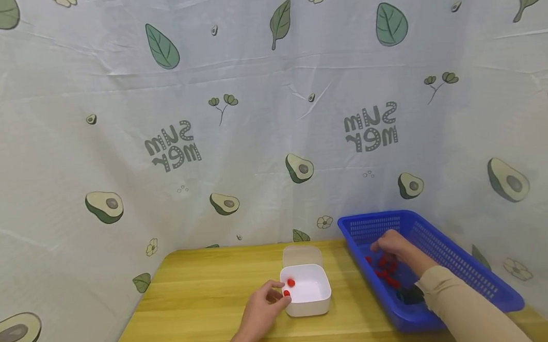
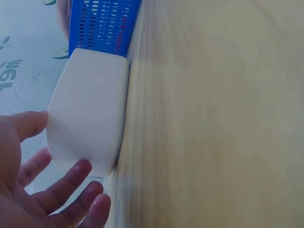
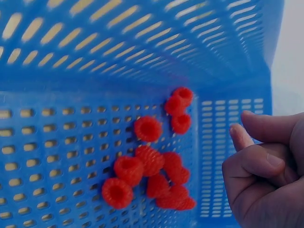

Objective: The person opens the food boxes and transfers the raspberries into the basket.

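A small white box (image 1: 308, 309) has its lid (image 1: 302, 256) open at the back. Inside, near its left wall, lie two red raspberries (image 1: 291, 282). My left hand (image 1: 262, 307) is at that left side, fingers spread and loosely bent, the thumb against or very near the box (image 2: 88, 104) in the left wrist view. My right hand (image 1: 394, 245) reaches into a blue basket (image 1: 464, 256). Beside it, several raspberries (image 3: 149, 161) lie on the basket floor in the right wrist view. That hand (image 3: 266, 166) has some fingers bent, with no raspberry visible in it.
A dark object (image 1: 410, 294) lies in the basket's near end, partly behind the right sleeve (image 1: 467, 305). The wooden table (image 1: 201, 293) extends left of the box. Behind everything hangs a pale curtain (image 1: 254, 141) printed with avocados and leaves.
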The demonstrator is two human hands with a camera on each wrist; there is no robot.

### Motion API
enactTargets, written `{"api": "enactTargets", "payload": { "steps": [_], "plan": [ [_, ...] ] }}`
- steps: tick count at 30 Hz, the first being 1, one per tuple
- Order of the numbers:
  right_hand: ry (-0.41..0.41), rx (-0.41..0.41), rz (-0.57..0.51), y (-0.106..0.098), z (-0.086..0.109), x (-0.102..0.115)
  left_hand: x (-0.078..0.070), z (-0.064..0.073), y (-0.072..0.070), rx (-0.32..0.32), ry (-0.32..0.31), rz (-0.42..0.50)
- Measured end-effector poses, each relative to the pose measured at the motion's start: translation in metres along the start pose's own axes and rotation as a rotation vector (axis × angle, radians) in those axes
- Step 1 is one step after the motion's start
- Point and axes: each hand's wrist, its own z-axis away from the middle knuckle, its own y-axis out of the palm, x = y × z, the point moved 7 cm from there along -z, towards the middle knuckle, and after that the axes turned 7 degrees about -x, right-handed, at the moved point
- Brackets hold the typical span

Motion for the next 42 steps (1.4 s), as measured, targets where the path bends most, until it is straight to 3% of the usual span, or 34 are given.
{"api": "enactTargets", "payload": {
  "steps": [10, 19, 26, 33, 42],
  "plan": [
    [-0.033, 0.007, -0.012, -0.001, 0.003, 0.027, -0.003, -0.002, 0.002, 0.006, 0.014, 0.01],
    [-0.037, 0.045, -0.124, 0.011, 0.015, 0.061, -0.002, -0.002, 0.003, 0.002, 0.023, 0.005],
    [-0.055, 0.095, -0.2, 0.029, 0.028, 0.085, -0.003, -0.001, 0.002, 0.001, 0.002, -0.004],
    [-0.084, 0.136, -0.195, 0.051, 0.039, 0.1, -0.002, 0.0, 0.001, 0.004, 0.01, 0.0],
    [-0.067, 0.202, -0.25, 0.084, 0.047, 0.107, -0.002, -0.001, 0.001, -0.003, 0.009, 0.004]
  ]
}}
